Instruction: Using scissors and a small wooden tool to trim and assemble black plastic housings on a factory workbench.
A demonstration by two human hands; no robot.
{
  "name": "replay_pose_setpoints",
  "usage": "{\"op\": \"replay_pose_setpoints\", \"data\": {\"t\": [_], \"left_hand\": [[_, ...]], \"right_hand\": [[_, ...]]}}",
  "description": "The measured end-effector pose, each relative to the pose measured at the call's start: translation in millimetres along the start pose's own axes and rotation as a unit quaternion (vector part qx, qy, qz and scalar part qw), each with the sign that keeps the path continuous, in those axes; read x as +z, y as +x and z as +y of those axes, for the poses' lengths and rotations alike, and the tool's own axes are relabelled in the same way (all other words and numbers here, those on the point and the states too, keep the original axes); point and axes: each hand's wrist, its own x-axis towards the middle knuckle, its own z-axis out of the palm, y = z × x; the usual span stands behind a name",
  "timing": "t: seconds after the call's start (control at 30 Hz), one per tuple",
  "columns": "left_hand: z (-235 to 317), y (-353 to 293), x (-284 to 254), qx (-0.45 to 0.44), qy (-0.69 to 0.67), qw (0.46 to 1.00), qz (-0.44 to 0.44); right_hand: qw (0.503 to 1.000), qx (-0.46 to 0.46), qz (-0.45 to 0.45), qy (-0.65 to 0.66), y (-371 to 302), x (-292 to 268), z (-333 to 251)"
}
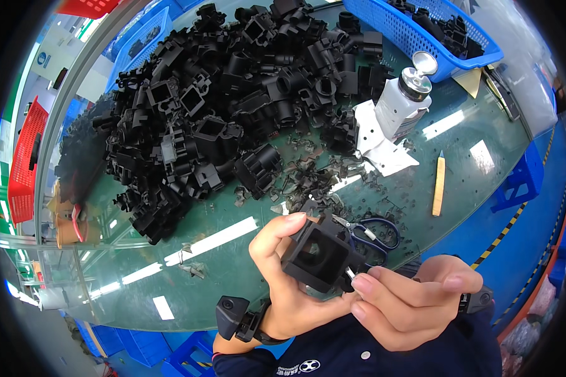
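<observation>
My left hand is wrapped round a black moulded plastic part with a square open box end facing up. Close against its right side, my right hand is closed in a pinch. A small tool with a bright metal tip pokes out of that pinch and meets the part's lower right edge; the fingers cover most of the tool. Just beyond the part lie scissors with dark blue handles. Behind them, thin black plastic scraps are scattered over the green tabletop.
A big heap of black plastic parts covers the far left and middle. At right stand a white bottle with its metal lid up, a white cloth, a yellow stick and a blue basket. A red basket is far left.
</observation>
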Motion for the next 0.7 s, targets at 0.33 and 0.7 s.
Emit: {"op": "replay_pose_setpoints", "data": {"t": [0.33,0.7], "left_hand": [[9,4,1,-0.031,0.003,0.999,-0.015],[7,2,-3,0.015,0.069,0.997,-0.003]], "right_hand": [[0.951,0.185,0.143,0.203,-13,3,2],[0.978,0.119,-0.022,0.167,-8,-12,-2]]}}
